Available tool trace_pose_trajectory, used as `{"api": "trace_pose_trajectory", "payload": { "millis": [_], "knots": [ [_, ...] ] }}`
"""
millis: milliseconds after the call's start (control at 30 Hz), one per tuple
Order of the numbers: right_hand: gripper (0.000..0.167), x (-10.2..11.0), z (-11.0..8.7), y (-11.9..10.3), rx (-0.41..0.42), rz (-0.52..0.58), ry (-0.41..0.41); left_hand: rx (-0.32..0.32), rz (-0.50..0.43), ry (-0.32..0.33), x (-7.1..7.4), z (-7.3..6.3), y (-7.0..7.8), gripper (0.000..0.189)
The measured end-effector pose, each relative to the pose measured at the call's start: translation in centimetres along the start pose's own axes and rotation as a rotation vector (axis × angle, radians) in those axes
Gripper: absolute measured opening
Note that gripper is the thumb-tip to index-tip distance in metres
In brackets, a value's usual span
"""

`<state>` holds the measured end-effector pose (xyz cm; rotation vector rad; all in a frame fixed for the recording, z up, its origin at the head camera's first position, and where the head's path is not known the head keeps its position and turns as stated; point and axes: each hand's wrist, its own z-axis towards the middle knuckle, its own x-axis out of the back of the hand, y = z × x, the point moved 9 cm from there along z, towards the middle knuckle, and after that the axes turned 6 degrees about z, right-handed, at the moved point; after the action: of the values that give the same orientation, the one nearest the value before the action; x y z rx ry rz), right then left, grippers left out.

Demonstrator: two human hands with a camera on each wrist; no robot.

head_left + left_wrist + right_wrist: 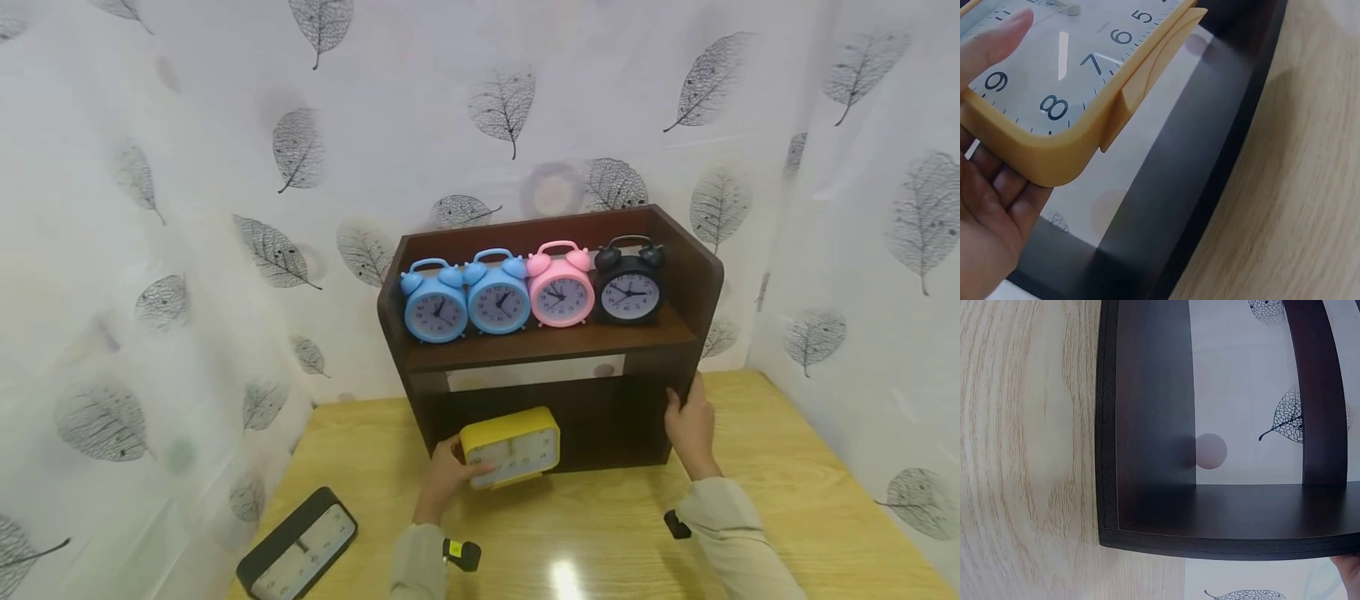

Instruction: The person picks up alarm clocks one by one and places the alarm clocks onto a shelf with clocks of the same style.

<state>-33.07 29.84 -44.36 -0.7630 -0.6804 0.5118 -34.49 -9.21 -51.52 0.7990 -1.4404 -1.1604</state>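
Note:
My left hand (442, 477) grips a yellow rectangular clock (513, 446) by its left end, thumb over the dial and fingers behind. It is held, slightly tilted, in front of the lower compartment of a dark brown two-tier shelf (517, 354). In the left wrist view the yellow clock (1066, 140) shows its numbered white dial and a foot along its bottom edge. My right hand (692, 425) holds the shelf's right side panel near the bottom. Only a bit of the right hand (1349, 575) shows in the right wrist view, beyond the panel.
On the upper tier stand two blue twin-bell alarm clocks (436, 312), a pink one (561, 292) and a black one (630, 287). A black rectangular clock (298, 546) rests on the wooden table (585, 517) at the front left. Leaf-patterned sheeting (420, 108) hangs behind and beside the table.

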Motion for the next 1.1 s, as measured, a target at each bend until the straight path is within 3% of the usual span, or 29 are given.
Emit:
{"api": "trace_pose_trajectory", "payload": {
  "millis": [267, 633, 867, 1100],
  "knots": [
    [0.043, 0.2, 0.4, 0.2, 0.002, 0.000, 0.004, -0.010, -0.017, -0.006, -1.7, 2.4, 0.6, 0.046],
    [0.043, -0.5, 0.4, 0.2, -0.006, 0.008, -0.027, 0.028, -0.074, -0.026, -3.6, 5.2, -0.2, 0.049],
    [0.041, -0.2, 0.3, 0.1, 0.021, 0.004, -0.010, 0.000, -0.059, -0.053, -5.0, 5.6, 2.5, 0.041],
    [0.040, -0.2, 0.1, 0.5, -0.001, -0.002, -0.013, 0.008, -0.065, -0.048, -7.0, 8.1, 0.9, 0.047]
  ]
}}
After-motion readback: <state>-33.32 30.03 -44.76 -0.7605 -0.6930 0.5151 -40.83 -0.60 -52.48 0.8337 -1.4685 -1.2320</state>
